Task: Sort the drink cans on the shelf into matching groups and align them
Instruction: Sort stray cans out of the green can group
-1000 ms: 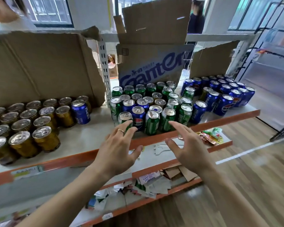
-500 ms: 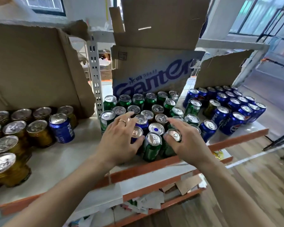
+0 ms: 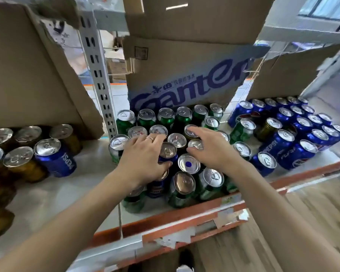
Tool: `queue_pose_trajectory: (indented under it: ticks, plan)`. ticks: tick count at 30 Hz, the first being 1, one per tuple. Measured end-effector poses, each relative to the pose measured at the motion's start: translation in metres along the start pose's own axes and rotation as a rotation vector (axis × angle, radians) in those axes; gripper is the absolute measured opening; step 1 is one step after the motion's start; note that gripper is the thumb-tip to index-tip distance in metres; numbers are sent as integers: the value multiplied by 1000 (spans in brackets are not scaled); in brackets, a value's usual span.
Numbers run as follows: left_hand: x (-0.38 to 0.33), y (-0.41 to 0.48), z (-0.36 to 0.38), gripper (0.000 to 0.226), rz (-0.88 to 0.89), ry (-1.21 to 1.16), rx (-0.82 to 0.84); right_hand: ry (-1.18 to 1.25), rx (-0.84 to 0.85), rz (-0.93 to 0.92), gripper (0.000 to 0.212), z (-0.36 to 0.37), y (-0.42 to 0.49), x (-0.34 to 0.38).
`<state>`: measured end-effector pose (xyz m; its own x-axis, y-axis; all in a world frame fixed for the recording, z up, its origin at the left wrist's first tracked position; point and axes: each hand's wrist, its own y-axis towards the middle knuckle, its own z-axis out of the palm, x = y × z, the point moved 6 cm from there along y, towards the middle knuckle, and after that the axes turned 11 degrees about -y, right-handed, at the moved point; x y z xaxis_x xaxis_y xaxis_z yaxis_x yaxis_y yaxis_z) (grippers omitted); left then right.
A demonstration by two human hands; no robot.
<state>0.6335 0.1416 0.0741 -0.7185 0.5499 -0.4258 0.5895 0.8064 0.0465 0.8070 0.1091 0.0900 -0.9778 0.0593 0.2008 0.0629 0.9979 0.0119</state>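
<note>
Green and blue drink cans stand mixed in a tight cluster at the middle of the shelf (image 3: 71, 195). My left hand (image 3: 143, 160) grips a blue can (image 3: 168, 154) in that cluster, thumb on its near side and fingers over its far side. My right hand (image 3: 210, 148) lies over the neighbouring can tops with fingers stretched out, its thumb touching a silver can top (image 3: 197, 143). Gold cans (image 3: 18, 160) are grouped at the left, with one stray blue Pepsi can (image 3: 55, 156) beside them. Blue Pepsi cans (image 3: 302, 132) fill the right, with a green can (image 3: 243, 128) and a gold can (image 3: 269, 126) among them.
Torn cardboard sheets stand behind the cans, one printed in blue letters (image 3: 185, 85). A perforated grey upright post (image 3: 98, 75) rises between the gold group and the middle cluster. The shelf's orange front rail (image 3: 185, 214) runs just below my forearms.
The view has come closer to the shelf. Both hands moved forward from the front cans deeper into the middle cluster, and my left hand has closed round a blue can.
</note>
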Motion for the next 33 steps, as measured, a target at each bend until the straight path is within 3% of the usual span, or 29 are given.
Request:
queue_pose_trajectory:
  ticks: [4, 8, 12, 16, 18, 20, 26, 29, 33]
  plan:
    - [3, 13, 11, 78, -109, 10, 29, -187, 139, -99, 68, 20, 32, -8]
    - [6, 25, 19, 64, -220, 55, 67, -254, 218, -194, 71, 38, 61, -2]
    - [8, 33, 28, 65, -286, 57, 134, -355, 387, -200, 58, 57, 80, 6]
    - [10, 40, 34, 67, -299, 89, 167, -436, 513, -218, 28, 59, 88, 12]
    - [11, 41, 36, 67, -290, 90, 170, -479, 517, -255, 32, 59, 89, 13]
    - [13, 40, 37, 67, -285, 67, 163, -484, 490, -272, 38, 60, 90, 13]
    - [16, 42, 33, 79, -263, -30, 121, -405, 319, -311, 30, 56, 93, 4]
    - [18, 42, 20, 89, -284, -267, 82, -314, 251, -233, 46, 29, 89, 0]
    - [20, 42, -19, 73, -248, -643, -20, -21, -4, -56, 63, -36, 76, -18]
